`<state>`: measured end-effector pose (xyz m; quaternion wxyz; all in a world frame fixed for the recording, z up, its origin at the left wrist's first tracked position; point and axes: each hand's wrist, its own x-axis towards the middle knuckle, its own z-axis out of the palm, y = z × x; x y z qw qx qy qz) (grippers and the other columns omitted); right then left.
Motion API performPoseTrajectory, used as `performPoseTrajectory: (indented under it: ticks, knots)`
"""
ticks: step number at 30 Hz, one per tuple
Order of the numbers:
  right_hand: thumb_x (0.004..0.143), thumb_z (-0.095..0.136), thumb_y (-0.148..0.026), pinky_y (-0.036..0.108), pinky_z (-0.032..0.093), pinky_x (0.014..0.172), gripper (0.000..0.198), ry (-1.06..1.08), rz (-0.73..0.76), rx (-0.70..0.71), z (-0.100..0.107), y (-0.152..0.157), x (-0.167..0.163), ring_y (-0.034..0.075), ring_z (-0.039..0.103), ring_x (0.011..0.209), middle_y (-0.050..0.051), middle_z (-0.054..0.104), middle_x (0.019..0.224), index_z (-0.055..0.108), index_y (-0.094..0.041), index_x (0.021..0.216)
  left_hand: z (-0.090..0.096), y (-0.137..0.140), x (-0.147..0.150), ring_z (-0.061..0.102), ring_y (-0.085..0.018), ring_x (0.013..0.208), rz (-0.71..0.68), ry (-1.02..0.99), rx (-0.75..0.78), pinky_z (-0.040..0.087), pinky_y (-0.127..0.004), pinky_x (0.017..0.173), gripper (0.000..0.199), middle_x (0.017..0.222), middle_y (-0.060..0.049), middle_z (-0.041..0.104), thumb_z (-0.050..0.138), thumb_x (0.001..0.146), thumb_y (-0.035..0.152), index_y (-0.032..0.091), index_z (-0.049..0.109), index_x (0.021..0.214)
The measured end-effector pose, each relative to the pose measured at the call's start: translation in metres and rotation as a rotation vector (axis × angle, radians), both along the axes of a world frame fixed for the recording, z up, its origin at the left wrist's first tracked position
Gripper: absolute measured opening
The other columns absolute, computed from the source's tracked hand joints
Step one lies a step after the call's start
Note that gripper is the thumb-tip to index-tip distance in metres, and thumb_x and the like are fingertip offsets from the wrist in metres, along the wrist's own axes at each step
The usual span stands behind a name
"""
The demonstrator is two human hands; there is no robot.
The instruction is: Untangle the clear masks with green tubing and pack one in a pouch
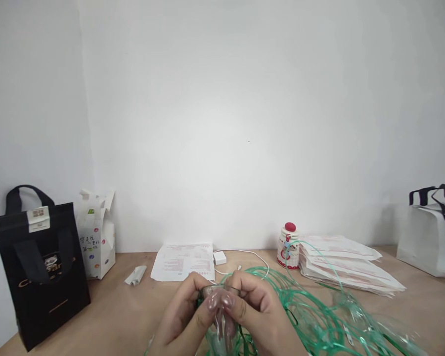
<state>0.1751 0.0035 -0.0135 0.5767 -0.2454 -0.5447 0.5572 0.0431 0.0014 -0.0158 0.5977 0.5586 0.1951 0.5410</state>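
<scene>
At the bottom centre, a clear plastic oxygen mask [221, 341] is held between both hands, its rim facing up. My left hand [189, 316] grips its left side, thumb pressed on the clear plastic near the rim. On the other side my right hand [261, 316] does the same, and the two thumb tips almost meet. Fingers show through the plastic. Green tubing [319, 321] lies in tangled loops just right of my right hand, with further clear mask pieces [356, 309] among it. The lower part of the held mask is cut off by the frame.
A black bag [44, 282] and a printed paper bag [100, 242] stand left. Near the wall lie a printed sheet [183, 262], a white charger [219, 257] and a folded scrap [135, 275]. A red-lidded jar [288, 247], stacked packets [344, 267] and a white bag [426, 242] are right.
</scene>
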Motion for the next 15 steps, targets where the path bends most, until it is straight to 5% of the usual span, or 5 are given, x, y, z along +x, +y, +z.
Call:
performPoseTrajectory:
  ticks: [5,10,15]
  knots:
    - [0.076,0.064,-0.047,0.022,0.040,0.051,0.036,0.036,0.065,-0.037,0.0085,-0.0061,-0.0030,0.010,0.050,0.049,0.000,0.056,0.053,0.057,-0.015,0.062,0.0006,0.0054,-0.0026,0.047,-0.011,0.055,-0.046,-0.047,-0.076,0.037,-0.022,0.057,0.027,0.058,0.001,0.057,0.063,0.078,0.040,0.017,0.057,0.065]
    - [0.080,0.061,-0.047,0.025,0.041,0.070,0.033,0.012,-0.009,-0.002,0.0092,-0.0053,-0.0053,0.014,0.054,0.069,0.002,0.060,0.068,0.066,-0.016,0.072,0.0034,0.0042,-0.0033,0.045,-0.009,0.055,0.067,-0.086,-0.093,0.035,-0.020,0.054,0.030,0.056,0.002,0.053,0.068,0.074,0.042,0.016,0.058,0.063]
    - [0.078,0.063,-0.046,0.023,0.039,0.061,0.033,-0.035,0.076,0.017,0.0049,0.0017,-0.0011,0.012,0.051,0.063,0.002,0.058,0.064,0.064,-0.014,0.070,0.0042,-0.0001,0.0022,0.044,-0.008,0.053,0.097,-0.108,-0.143,0.035,-0.019,0.054,0.027,0.055,0.003,0.053,0.071,0.071,0.040,0.017,0.060,0.063]
